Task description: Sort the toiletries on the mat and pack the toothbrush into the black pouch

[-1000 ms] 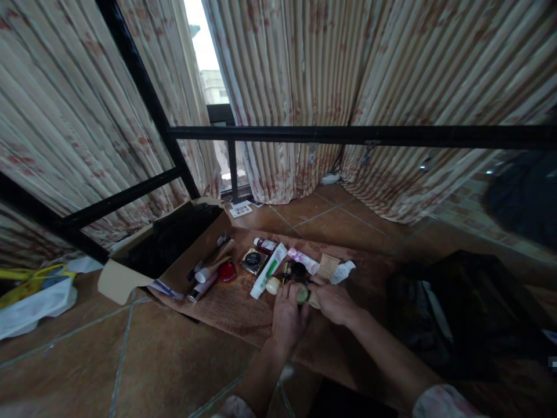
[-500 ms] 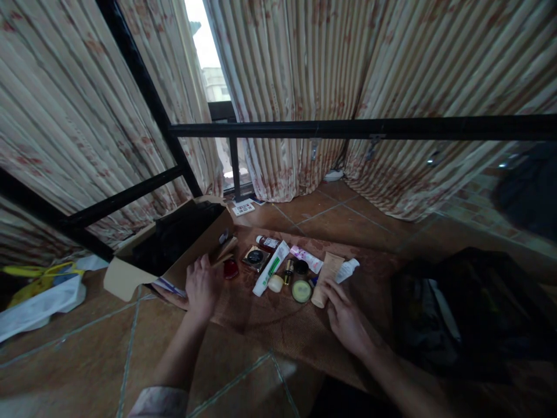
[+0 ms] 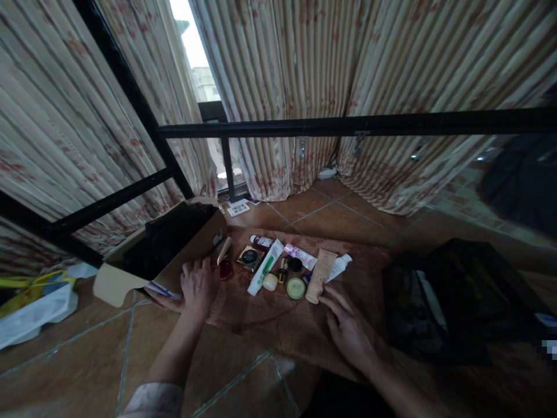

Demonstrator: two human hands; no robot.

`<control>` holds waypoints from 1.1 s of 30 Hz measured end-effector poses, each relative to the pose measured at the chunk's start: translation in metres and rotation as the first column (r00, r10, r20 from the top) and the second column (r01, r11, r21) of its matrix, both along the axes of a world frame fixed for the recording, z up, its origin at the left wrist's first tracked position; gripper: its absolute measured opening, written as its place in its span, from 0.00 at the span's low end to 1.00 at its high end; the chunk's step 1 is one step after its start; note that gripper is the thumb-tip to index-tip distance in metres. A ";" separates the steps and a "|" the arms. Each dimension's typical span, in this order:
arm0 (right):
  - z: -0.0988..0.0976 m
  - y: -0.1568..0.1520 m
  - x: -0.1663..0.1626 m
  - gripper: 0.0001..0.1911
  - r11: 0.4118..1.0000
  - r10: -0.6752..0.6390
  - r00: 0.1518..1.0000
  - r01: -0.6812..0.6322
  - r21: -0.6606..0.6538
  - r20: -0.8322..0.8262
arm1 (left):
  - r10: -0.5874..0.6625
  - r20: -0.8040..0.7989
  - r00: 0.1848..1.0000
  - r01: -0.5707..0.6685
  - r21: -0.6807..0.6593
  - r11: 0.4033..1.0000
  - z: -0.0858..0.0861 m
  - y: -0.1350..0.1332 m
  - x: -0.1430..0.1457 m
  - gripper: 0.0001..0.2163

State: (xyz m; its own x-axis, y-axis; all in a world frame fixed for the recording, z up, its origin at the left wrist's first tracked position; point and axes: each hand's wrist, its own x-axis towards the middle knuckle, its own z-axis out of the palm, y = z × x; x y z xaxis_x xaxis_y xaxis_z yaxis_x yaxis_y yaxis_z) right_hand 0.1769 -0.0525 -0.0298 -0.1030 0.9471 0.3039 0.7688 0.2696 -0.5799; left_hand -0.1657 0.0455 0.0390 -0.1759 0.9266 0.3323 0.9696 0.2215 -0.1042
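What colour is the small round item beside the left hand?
The small round item is red, seen in the head view, just right of the left hand.

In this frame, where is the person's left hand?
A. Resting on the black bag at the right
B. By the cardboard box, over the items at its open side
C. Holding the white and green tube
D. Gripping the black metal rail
B. The left hand lies at the open side of the cardboard box, beside the red round item, well away from the white and green tube, which lies untouched on the mat.
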 end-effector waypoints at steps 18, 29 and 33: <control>0.008 -0.019 0.034 0.21 0.990 0.037 0.999 -0.042 -0.135 -0.039 | -0.454 0.355 0.818 0.371 0.279 0.886 -0.017 -0.046 0.078 0.20; 0.069 -0.054 0.048 0.20 0.897 0.307 0.946 -0.251 -0.365 0.104 | -0.636 0.530 0.561 0.613 0.251 0.750 -0.049 -0.075 0.182 0.18; 0.076 -0.054 0.049 0.19 0.907 0.289 0.955 -0.252 -0.338 0.063 | -0.661 0.436 0.611 0.671 0.158 0.724 -0.049 -0.069 0.208 0.18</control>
State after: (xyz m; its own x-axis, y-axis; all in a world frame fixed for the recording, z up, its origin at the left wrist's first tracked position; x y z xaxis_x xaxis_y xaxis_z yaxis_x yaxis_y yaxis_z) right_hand 0.2259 -0.1065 0.0465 -0.3840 0.9224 -0.0418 0.7563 0.2882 -0.5874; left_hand 0.0421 -0.0231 -0.0104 0.3750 0.8526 0.3639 0.7848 -0.5009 0.3651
